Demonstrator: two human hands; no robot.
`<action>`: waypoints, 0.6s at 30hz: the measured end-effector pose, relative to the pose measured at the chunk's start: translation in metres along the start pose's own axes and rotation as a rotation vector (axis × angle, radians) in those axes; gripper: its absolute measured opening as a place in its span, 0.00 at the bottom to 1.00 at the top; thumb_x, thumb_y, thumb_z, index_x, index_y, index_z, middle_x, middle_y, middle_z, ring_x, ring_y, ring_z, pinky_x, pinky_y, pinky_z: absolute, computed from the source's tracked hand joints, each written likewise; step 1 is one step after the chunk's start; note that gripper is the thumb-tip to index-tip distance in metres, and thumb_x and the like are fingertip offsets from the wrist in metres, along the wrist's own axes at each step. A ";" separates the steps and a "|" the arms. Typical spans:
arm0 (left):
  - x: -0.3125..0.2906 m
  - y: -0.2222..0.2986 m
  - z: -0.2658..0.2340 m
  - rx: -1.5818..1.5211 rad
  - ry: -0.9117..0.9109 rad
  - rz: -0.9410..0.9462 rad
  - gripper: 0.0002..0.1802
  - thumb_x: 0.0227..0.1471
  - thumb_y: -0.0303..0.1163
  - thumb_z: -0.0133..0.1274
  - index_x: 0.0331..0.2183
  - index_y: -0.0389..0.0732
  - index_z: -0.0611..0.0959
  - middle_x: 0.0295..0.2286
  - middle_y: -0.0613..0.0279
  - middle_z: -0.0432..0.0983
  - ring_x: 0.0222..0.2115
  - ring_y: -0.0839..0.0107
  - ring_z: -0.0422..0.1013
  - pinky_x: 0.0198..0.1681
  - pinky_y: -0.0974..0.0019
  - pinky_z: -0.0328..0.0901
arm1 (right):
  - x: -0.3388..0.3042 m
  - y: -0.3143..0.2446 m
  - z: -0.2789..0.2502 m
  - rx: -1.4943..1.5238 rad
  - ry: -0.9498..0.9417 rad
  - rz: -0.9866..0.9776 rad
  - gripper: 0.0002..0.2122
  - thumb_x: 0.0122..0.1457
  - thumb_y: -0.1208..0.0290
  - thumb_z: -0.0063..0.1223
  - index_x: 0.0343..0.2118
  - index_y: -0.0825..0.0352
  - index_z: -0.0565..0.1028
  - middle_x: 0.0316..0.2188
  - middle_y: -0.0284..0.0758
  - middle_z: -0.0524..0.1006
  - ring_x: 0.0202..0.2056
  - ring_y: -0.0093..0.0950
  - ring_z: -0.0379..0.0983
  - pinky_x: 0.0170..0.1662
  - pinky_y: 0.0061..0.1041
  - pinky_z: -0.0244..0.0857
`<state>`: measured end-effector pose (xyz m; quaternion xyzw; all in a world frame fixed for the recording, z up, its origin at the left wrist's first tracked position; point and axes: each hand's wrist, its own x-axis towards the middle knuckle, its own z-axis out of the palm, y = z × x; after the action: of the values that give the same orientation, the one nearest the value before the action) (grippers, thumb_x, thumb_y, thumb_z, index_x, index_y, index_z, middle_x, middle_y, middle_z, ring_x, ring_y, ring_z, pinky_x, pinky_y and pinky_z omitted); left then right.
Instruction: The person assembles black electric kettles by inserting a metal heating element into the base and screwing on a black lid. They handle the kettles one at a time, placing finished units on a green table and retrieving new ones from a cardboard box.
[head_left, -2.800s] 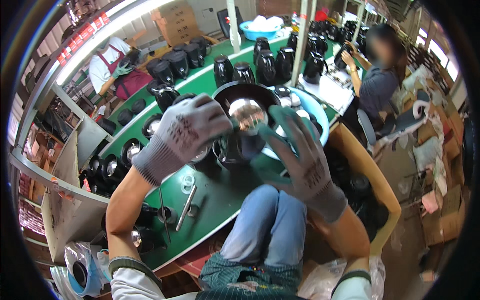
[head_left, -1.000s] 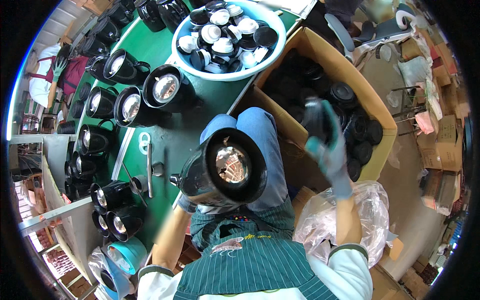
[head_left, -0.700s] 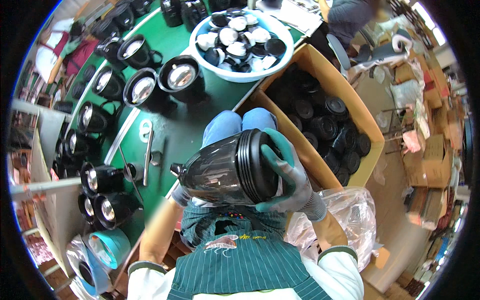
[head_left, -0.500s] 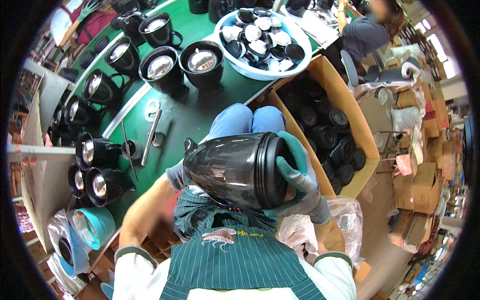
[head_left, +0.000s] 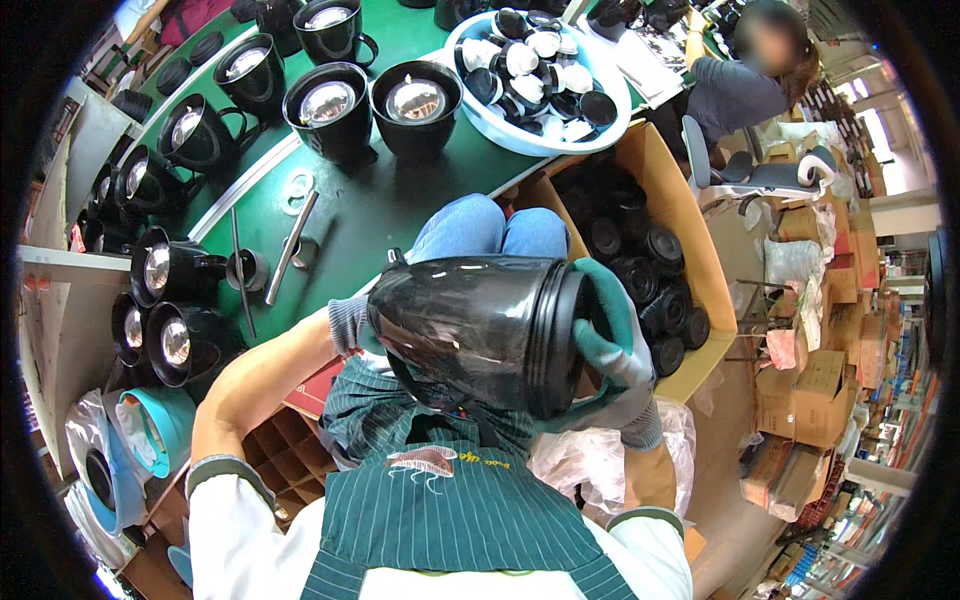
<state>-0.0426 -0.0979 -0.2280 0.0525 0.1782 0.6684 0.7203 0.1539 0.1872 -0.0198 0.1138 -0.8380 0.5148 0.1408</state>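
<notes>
A glossy black jug (head_left: 455,325) lies on its side above my lap, its narrow end to the left and its wide, ridged base to the right. My right hand (head_left: 618,350), in a grey and green glove, grips the round black base (head_left: 560,340), fingers spread over its rim. At the narrow end, my left hand (head_left: 350,325) holds the jug; its glove cuff shows, while the jug hides most of the fingers. Ahead on the green table (head_left: 370,215) stand several black jugs (head_left: 415,105) with silvery liners.
A light blue basin (head_left: 530,140) holds black and white lids. To the right, a cardboard box (head_left: 690,230) contains black round parts. A metal rod (head_left: 292,245) and a white ring (head_left: 297,190) lie on the table. Another person (head_left: 735,100) sits at the far right.
The view has shifted slightly, so the table things sit higher and the left-hand jugs further left. Both hands keep the jug sideways, with my right hand still at its base.
</notes>
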 end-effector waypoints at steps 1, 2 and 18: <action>-0.001 -0.002 -0.001 0.004 0.003 0.017 0.27 0.66 0.28 0.50 0.64 0.39 0.69 0.62 0.55 0.68 0.57 0.60 0.70 0.62 0.54 0.65 | 0.001 -0.004 -0.001 0.079 -0.012 0.110 0.43 0.45 0.60 0.74 0.65 0.66 0.66 0.68 0.49 0.59 0.65 0.42 0.62 0.68 0.39 0.54; -0.001 -0.005 -0.001 0.012 0.010 0.044 0.27 0.66 0.29 0.50 0.64 0.39 0.69 0.61 0.54 0.69 0.57 0.59 0.70 0.61 0.53 0.66 | 0.003 -0.008 -0.002 0.157 -0.024 0.220 0.41 0.51 0.64 0.71 0.67 0.69 0.62 0.69 0.47 0.59 0.64 0.37 0.63 0.69 0.36 0.53; -0.007 0.022 0.096 1.312 0.859 0.793 0.21 0.47 0.34 0.63 0.43 0.34 0.86 0.35 0.58 0.85 0.37 0.74 0.79 0.45 0.66 0.73 | 0.022 0.014 0.042 0.235 0.305 0.359 0.36 0.69 0.49 0.49 0.69 0.74 0.58 0.70 0.51 0.56 0.70 0.44 0.53 0.71 0.39 0.45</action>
<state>-0.0324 -0.0872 -0.1305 0.2581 0.7507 0.5941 0.1299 0.1239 0.1554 -0.0420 -0.1002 -0.7482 0.6366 0.1577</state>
